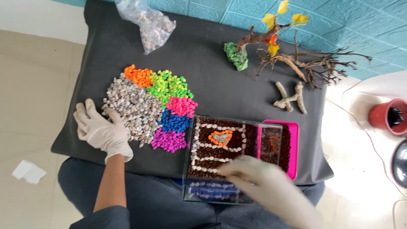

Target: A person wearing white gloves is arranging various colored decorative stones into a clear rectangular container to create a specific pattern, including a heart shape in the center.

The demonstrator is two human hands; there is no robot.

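Note:
My left hand (pixel 101 129), in a pale glove, lies flat with fingers spread at the left edge of a heap of beige pebbles (pixel 133 108). Beside that heap lie patches of orange (pixel 137 76), green (pixel 169 85), pink (pixel 181 106), blue (pixel 174 123) and magenta pebbles (pixel 168 141). My right hand (pixel 265 182), gloved and blurred, reaches into the near end of a glass tank (pixel 188 157). Brown gravel fills the tank, with white pebble lines and an orange-rimmed heart (pixel 221 138). Whether the right hand holds a pebble is hidden by blur.
A black cloth-covered table (pixel 212 72) carries a clear bag of pebbles (pixel 149 23), a driftwood tree with green moss and yellow leaves (pixel 275 51), a small pale branch (pixel 290 98) and a pink tray (pixel 292 148) behind the tank. A red pot (pixel 388 116) stands on the floor at right.

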